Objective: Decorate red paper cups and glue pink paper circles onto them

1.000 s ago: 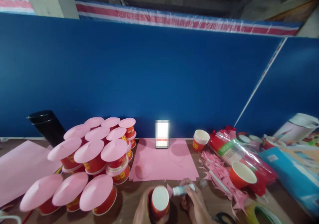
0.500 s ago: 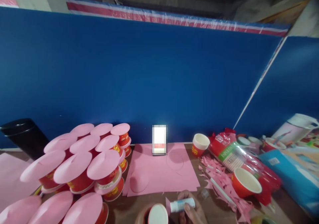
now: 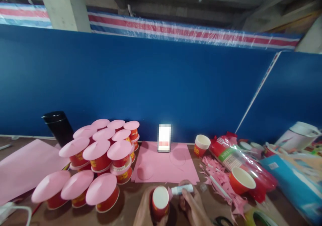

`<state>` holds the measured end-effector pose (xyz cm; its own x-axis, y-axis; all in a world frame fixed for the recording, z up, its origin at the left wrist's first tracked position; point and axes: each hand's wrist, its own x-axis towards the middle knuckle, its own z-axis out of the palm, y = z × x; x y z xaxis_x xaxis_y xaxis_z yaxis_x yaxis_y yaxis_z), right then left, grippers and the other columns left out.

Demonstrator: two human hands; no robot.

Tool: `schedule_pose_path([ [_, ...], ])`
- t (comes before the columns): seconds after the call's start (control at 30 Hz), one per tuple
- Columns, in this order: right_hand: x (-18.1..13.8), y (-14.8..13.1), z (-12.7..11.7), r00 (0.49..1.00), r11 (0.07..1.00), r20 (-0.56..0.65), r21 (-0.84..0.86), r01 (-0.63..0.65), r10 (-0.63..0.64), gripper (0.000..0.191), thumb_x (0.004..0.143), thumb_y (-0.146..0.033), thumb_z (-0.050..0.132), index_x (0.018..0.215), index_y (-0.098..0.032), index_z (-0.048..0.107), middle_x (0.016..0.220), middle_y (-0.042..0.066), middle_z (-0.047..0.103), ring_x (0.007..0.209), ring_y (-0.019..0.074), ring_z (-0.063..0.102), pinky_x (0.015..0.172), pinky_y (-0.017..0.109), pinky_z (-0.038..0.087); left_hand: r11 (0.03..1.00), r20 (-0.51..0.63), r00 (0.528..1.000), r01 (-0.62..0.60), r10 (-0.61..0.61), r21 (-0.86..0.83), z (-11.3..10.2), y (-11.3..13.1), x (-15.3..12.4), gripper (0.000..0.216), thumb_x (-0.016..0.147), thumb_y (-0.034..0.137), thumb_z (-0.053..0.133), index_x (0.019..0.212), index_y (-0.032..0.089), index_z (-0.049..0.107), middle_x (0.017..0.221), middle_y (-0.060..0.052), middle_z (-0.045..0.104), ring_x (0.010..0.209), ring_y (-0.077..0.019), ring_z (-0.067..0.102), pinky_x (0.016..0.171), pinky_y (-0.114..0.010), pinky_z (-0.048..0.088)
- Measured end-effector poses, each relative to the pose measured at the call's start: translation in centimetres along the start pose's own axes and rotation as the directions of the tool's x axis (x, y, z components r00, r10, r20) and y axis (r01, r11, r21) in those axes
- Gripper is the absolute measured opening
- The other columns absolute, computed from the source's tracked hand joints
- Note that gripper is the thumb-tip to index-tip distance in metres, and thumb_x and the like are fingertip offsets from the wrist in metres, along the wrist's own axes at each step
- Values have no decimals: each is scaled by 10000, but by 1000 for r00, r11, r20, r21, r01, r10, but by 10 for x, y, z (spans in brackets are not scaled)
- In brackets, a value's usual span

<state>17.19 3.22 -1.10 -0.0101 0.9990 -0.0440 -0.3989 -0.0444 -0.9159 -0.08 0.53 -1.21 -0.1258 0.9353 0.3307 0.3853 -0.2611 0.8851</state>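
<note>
My left hand (image 3: 144,208) wraps round an upturned red paper cup (image 3: 160,202) with a white base, low in the middle of the view. My right hand (image 3: 191,203) grips a white glue stick (image 3: 182,189), held sideways with its tip next to the cup's base. A small pink scrap shows between the glue stick and the cup. A pink paper sheet (image 3: 164,167) with pencilled circles lies just beyond both hands.
Several red cups topped with pink paper discs (image 3: 97,162) are stacked at the left. A black cylinder (image 3: 59,127) stands behind them. Open red cups (image 3: 241,180), a plastic cup sleeve (image 3: 235,157), pink offcuts (image 3: 221,177), scissors (image 3: 222,221) and a phone (image 3: 164,138) lie around. A blue wall stands behind.
The view has swung back and down a little, so more of the cups at the left show. Both hands keep the cup and the glue stick together.
</note>
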Motion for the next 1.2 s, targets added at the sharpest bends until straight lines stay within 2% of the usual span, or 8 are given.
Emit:
schedule_pose_path([
  [0.07, -2, -1, 0, 999, 1000, -33, -22, 17, -17, 389, 730, -520, 718, 825, -171, 575, 522, -71, 414, 456, 62, 350, 439, 178, 315, 1000, 47, 999, -16, 17, -9, -3, 2, 1, 594, 588, 264, 687, 1153, 173, 530, 1106, -131, 647, 1023, -303, 624, 901, -450, 502],
  [0.17, -3, -3, 0, 998, 997, -51, -65, 41, -44, 392, 733, -532, 705, 787, -176, 553, 528, -67, 421, 441, 71, 355, 410, 185, 298, 999, 84, 995, 51, -52, 8, -7, 6, 2, 596, 600, 214, 684, 1166, 175, 501, 1134, -121, 631, 1059, -288, 602, 944, -473, 467],
  [0.33, -6, -8, -1, 991, 982, -56, -152, 116, -126, 374, 785, -540, 641, 836, -186, 533, 527, -68, 437, 432, 78, 374, 401, 181, 302, 997, 119, 989, 79, -82, 25, -11, 15, 3, 564, 631, 227, 690, 1150, 178, 477, 1094, -86, 642, 1006, -242, 618, 900, -403, 483],
  [0.5, -18, -19, 1, 957, 940, -156, -278, 197, -246, 312, 794, -497, 630, 807, -200, 534, 544, -52, 472, 447, 98, 415, 387, 193, 317, 999, 183, 983, 23, -31, 46, -12, 17, 1, 537, 669, 219, 661, 1163, 191, 453, 1105, -76, 630, 1009, -221, 611, 902, -380, 471],
  [0.6, -25, -21, 5, 937, 912, -118, -297, 283, -329, 279, 814, -466, 613, 859, -197, 554, 569, -44, 501, 477, 94, 444, 421, 185, 352, 998, 202, 979, -9, -3, 57, -13, 18, 0, 520, 680, 200, 640, 1162, 188, 446, 1117, -83, 620, 1020, -222, 603, 918, -383, 459],
  [0.77, -31, -20, 9, 920, 883, -57, -309, 352, -387, 248, 864, -440, 569, 876, -193, 555, 586, -38, 520, 494, 83, 454, 451, 182, 372, 998, 223, 975, -10, -4, 62, -13, 20, 0, 508, 687, 229, 651, 1153, 189, 452, 1098, -79, 617, 1010, -225, 599, 903, -376, 463],
  [0.9, -32, -23, 10, 910, 848, 30, -353, 397, -413, 234, 888, -425, 549, 883, -191, 560, 605, -28, 536, 508, 87, 462, 467, 193, 386, 995, 246, 969, -48, 26, 83, -12, 19, -1, 531, 675, 235, 672, 1160, 197, 460, 1110, -71, 611, 1018, -225, 589, 903, -369, 456],
  [1.2, -36, -24, 12, 896, 815, 120, -379, 439, -428, 217, 883, -409, 560, 907, -193, 566, 612, -20, 574, 507, 95, 483, 477, 208, 410, 998, 278, 960, -53, 39, 45, -12, 19, -2, 528, 693, 271, 678, 1166, 201, 452, 1108, -69, 614, 996, -220, 591, 881, -367, 463],
])
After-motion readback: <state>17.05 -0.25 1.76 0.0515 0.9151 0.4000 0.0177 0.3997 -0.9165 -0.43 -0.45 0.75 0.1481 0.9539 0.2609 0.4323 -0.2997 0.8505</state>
